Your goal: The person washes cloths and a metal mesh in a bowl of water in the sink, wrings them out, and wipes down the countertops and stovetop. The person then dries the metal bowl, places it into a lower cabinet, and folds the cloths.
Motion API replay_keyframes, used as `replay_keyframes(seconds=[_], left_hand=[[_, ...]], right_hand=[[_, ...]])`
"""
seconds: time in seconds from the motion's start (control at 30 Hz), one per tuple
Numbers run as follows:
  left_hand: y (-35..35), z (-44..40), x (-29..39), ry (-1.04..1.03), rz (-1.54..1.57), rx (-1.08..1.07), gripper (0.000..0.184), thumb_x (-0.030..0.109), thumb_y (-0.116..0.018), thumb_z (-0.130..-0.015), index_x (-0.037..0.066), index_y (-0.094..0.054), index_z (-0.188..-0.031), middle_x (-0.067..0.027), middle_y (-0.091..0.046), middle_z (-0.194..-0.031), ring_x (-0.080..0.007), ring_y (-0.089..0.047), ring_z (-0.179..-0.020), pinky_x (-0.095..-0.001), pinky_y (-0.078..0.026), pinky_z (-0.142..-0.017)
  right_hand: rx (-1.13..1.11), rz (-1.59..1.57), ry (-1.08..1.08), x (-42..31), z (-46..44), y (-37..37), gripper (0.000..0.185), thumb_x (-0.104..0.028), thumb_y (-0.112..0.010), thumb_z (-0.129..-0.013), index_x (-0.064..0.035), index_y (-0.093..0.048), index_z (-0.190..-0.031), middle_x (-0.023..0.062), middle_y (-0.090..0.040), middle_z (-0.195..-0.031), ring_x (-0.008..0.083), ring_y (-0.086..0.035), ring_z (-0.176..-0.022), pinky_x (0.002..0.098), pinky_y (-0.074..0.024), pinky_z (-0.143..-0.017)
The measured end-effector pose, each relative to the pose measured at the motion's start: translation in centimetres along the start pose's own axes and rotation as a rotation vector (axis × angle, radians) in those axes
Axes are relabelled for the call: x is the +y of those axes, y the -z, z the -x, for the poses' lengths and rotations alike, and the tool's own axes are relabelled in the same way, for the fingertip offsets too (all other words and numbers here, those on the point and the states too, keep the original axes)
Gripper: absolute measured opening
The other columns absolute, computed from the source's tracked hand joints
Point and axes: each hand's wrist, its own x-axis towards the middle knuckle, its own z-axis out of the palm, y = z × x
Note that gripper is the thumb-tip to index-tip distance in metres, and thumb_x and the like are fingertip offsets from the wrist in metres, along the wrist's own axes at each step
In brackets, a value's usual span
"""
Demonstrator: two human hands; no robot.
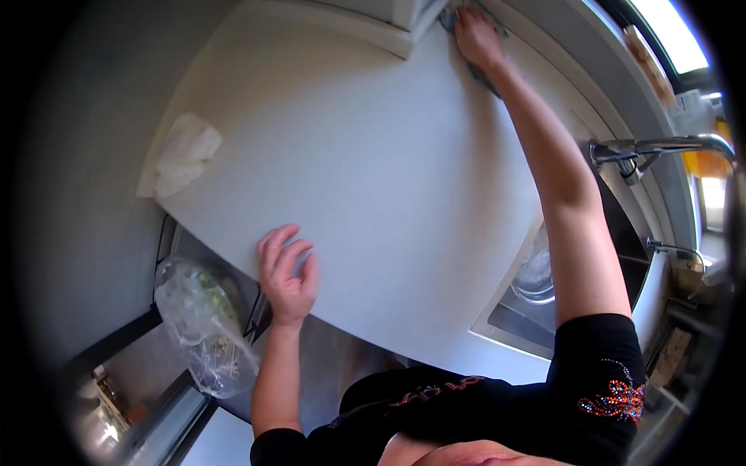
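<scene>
My right hand (478,37) reaches to the far back corner of the white countertop (365,163). Its fingers press down on a blue-green cloth (483,80), which shows around the hand and below the wrist. Part of the cloth is hidden under the palm. Near the front edge of the counter is my left hand (287,276), fingers apart and slightly curled, holding nothing. I cannot tell whether it touches the surface.
A crumpled white cloth or paper (186,154) lies at the counter's left end. Below hangs a clear plastic bag (203,318) with scraps. On the right are a sink (517,314) holding a clear bowl (535,276), and a chrome faucet (660,145). A white wall corner (400,43) juts in behind.
</scene>
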Motion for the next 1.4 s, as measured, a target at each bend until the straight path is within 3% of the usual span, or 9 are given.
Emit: replay_keyframes(seconds=[0.27, 0.63, 0.87, 1.0, 1.13, 1.2, 1.3, 1.37, 1.4], left_hand=[[0.3, 0.6, -1.0, -0.028, 0.078, 0.102, 0.015, 0.002, -0.06, -0.062, 0.005, -0.06, -0.077, -0.0092, -0.056, -0.099, -0.0287, -0.051, -0.095, -0.0374, -0.042, -0.081], [-0.3, 1.6, -2.7, 0.075, 0.182, 0.181, 0.015, 0.003, -0.056, -0.075, 0.001, -0.059, -0.089, -0.0129, -0.056, -0.105, -0.028, -0.053, -0.094, -0.0341, -0.043, -0.081], [-0.6, 1.7, -2.7, 0.159, 0.342, 0.224, 0.018, 0.011, -0.045, -0.09, -0.002, -0.052, -0.1, -0.0144, -0.05, -0.111, -0.0248, -0.048, -0.103, -0.033, -0.04, -0.087], [-0.6, 1.5, -2.3, 0.127, 0.227, 0.142, 0.019, 0.012, -0.044, -0.091, -0.002, -0.052, -0.1, -0.0142, -0.049, -0.111, -0.0253, -0.048, -0.103, -0.0349, -0.038, -0.09], [-0.8, 1.5, -2.4, 0.175, 0.148, 0.12, 0.021, 0.014, -0.043, -0.091, -0.003, -0.054, -0.098, -0.0142, -0.05, -0.112, -0.0244, -0.049, -0.103, -0.0341, -0.039, -0.09], [-0.8, 1.2, -1.7, 0.165, 0.114, 0.099, 0.021, 0.014, -0.043, -0.091, -0.003, -0.054, -0.098, -0.0142, -0.05, -0.113, -0.024, -0.049, -0.102, -0.0337, -0.039, -0.089], [-0.7, 1.4, -2.5, 0.132, 0.084, 0.096, 0.022, 0.014, -0.043, -0.092, -0.003, -0.055, -0.098, -0.0141, -0.05, -0.113, -0.0237, -0.05, -0.101, -0.033, -0.04, -0.088], [-1.1, 1.3, -2.6, 0.126, 0.108, 0.101, 0.022, 0.014, -0.043, -0.092, -0.003, -0.055, -0.098, -0.014, -0.051, -0.112, -0.0236, -0.051, -0.099, -0.0327, -0.041, -0.086], [-1.0, 1.3, -2.6, 0.134, 0.123, 0.099, 0.022, 0.015, -0.043, -0.092, -0.003, -0.055, -0.099, -0.014, -0.051, -0.111, -0.0236, -0.051, -0.099, -0.0326, -0.042, -0.086]], right_hand=[[-0.357, -0.248, 0.456, -16.7, 20.0, 8.9, 0.042, -0.016, -0.049, -0.084, -0.0044, -0.045, -0.123, 0.0174, -0.041, -0.13, 0.0318, -0.031, -0.127, 0.0461, -0.0229, -0.103], [-0.298, -0.078, 0.463, -26.9, 9.2, -0.5, 0.032, -0.016, -0.043, -0.079, -0.0038, -0.053, -0.106, 0.0174, -0.048, -0.118, 0.0318, -0.042, -0.113, 0.0464, -0.0369, -0.09], [-0.397, -0.402, 0.619, -15.2, 28.3, 13.3, 0.046, -0.017, -0.048, -0.085, -0.0141, -0.039, -0.13, 0.0098, -0.031, -0.14, 0.0264, -0.025, -0.131, 0.0447, -0.019, -0.107], [-0.265, -0.339, 0.208, -4.7, 23.0, 14.2, 0.037, -0.006, -0.047, -0.085, -0.0141, -0.051, -0.121, 0.0111, -0.044, -0.13, 0.0265, -0.035, -0.126, 0.0427, -0.0241, -0.105], [0.116, -0.055, 0.167, 7.7, 16.4, 9.7, 0.032, -0.017, -0.044, -0.085, -0.005, -0.053, -0.113, 0.0174, -0.055, -0.109, 0.0339, -0.05, -0.101, 0.0451, -0.0393, -0.086], [-0.079, -0.026, -0.215, 12.0, 12.6, 8.7, 0.045, -0.026, -0.031, -0.09, -0.0056, -0.038, -0.129, 0.0154, -0.036, -0.135, 0.0303, -0.032, -0.126, 0.0444, -0.0261, -0.103], [-0.127, -0.035, -0.396, 10.8, 11.4, 10.4, 0.045, -0.025, -0.032, -0.09, -0.0048, -0.036, -0.13, 0.0162, -0.035, -0.135, 0.0325, -0.03, -0.126, 0.0459, -0.0242, -0.103], [-0.095, 0.112, -0.321, 10.5, 12.6, 9.3, 0.044, -0.023, -0.032, -0.089, -0.0034, -0.038, -0.128, 0.0198, -0.036, -0.133, 0.0346, -0.031, -0.125, 0.0481, -0.0221, -0.103], [0.253, 0.302, -0.164, 11.3, 14.3, 5.6, 0.042, -0.023, -0.032, -0.089, -0.0026, -0.039, -0.125, 0.0223, -0.038, -0.13, 0.0332, -0.032, -0.124, 0.0488, -0.0202, -0.103]])
